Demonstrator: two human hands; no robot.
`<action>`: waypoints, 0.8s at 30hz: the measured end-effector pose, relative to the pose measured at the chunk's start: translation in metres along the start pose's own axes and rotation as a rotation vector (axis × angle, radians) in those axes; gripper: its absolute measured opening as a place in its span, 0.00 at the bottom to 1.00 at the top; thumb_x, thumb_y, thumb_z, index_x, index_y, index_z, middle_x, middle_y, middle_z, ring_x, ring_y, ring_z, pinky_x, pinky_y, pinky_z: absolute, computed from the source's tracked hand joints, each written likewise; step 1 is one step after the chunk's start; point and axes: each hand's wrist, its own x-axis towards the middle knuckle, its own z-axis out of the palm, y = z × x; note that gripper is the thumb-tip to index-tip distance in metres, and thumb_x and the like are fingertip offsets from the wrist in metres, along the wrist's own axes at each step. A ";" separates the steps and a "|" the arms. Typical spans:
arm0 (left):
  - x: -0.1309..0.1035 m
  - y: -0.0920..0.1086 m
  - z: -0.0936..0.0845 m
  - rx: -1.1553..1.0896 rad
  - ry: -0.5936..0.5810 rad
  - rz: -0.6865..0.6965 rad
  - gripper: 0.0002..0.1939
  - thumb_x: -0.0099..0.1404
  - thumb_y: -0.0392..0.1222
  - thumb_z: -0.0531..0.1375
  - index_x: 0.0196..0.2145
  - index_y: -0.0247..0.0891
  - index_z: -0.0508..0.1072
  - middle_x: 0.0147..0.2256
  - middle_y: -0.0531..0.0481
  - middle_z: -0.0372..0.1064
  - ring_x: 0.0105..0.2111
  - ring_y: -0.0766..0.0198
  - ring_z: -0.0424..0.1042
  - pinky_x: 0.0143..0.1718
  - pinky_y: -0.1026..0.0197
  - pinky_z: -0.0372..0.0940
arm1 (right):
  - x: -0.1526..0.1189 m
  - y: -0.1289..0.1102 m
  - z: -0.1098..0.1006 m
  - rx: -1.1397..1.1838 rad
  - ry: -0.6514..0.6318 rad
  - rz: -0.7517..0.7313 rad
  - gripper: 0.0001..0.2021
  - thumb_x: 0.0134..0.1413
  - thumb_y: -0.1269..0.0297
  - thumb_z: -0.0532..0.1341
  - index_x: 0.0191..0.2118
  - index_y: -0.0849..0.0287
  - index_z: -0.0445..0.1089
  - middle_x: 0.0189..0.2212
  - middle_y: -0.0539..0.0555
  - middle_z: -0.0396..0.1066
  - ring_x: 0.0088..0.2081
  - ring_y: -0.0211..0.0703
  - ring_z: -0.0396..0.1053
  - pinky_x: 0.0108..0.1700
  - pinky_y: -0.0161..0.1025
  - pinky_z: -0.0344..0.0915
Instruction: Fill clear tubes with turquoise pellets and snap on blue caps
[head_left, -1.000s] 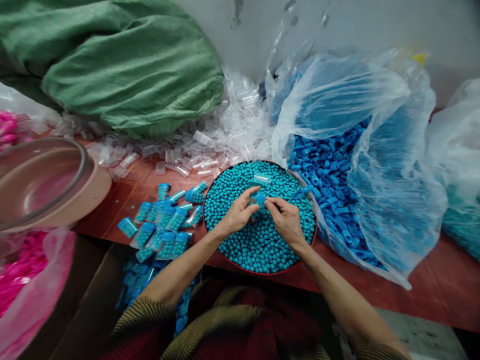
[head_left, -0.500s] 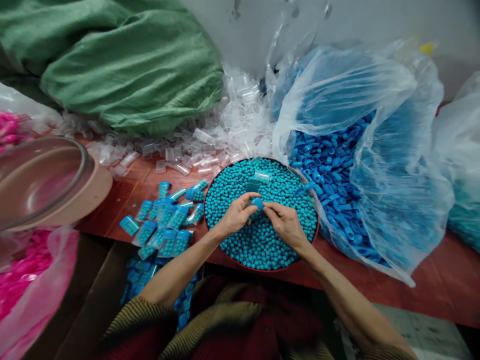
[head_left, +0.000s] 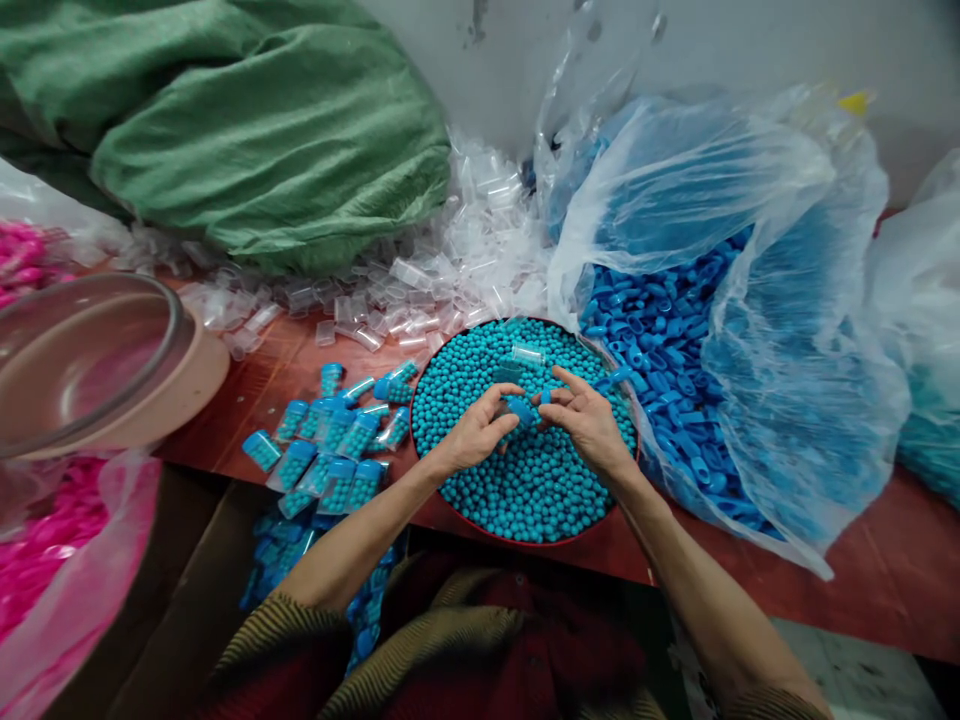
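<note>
Over a round red-rimmed tray of teal beads (head_left: 510,500), my left hand (head_left: 484,425) grips a small container with a blue top (head_left: 519,408) between thumb and fingers. My right hand (head_left: 581,415) is just to the right, apart from it, with a small blue piece (head_left: 545,398) at its fingertips. A clear tube (head_left: 528,355) lies on the beads beyond the hands. Left of the tray, several bead-filled containers with blue caps (head_left: 358,435) lie in a pile on the red table (head_left: 247,400).
Blue caps (head_left: 660,310) spill from a plastic bag (head_left: 795,350) at the right. Empty clear tubes (head_left: 480,250) are heaped behind, beside a green sack (head_left: 277,140). A pinkish basin (head_left: 202,385) stands left, above pink pieces (head_left: 52,530).
My right hand has drawn back to the right from the container, its fingers more spread, and a small blue piece now shows at its fingertips. My left hand still holds the container.
</note>
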 end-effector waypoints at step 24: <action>-0.013 -0.006 0.030 -0.137 0.315 -0.068 0.12 0.58 0.44 0.58 0.39 0.36 0.66 0.21 0.59 0.53 0.21 0.72 0.52 0.24 0.68 0.51 | -0.032 0.021 0.045 -1.178 -0.054 -0.545 0.40 0.52 0.46 0.56 0.63 0.70 0.47 0.38 0.63 0.66 0.27 0.48 0.69 0.23 0.40 0.65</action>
